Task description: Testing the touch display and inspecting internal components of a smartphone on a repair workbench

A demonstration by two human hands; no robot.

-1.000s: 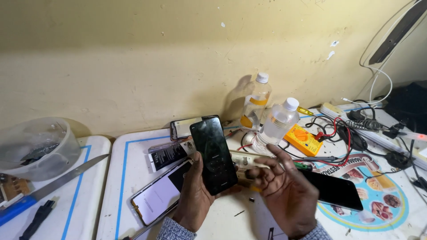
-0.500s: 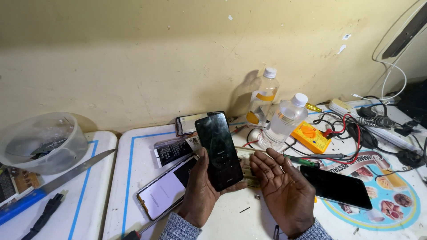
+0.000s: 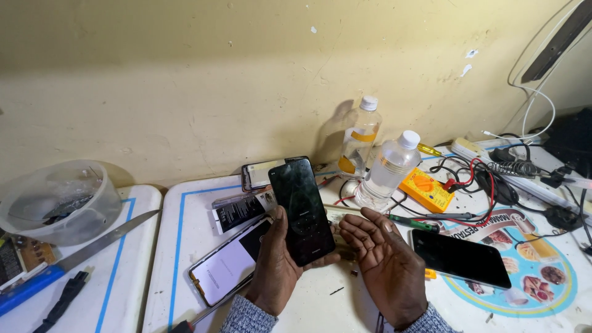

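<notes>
My left hand point(image 3: 275, 269) grips a black smartphone point(image 3: 301, 209) upright above the white table point(image 3: 185, 228), its dark screen facing me. Just to the right of the phone, my right hand point(image 3: 385, 266) is held palm up with fingers spread and nothing in it. Under my left hand lies a second phone point(image 3: 225, 266) with a pale screen. Another black phone point(image 3: 460, 258) lies flat to the right of my right hand.
Two clear plastic bottles point(image 3: 388, 169) stand by the wall, next to a yellow multimeter point(image 3: 427, 189) with red and black leads. A green-handled screwdriver point(image 3: 407, 222) lies behind my hands. At left are a clear bowl point(image 3: 58, 200) and a long knife point(image 3: 92, 245). Tangled cables point(image 3: 518, 172) fill the right side.
My right hand has turned palm up and opened flat beside the phone. The left hand still holds the phone upright, and the view has shifted slightly.
</notes>
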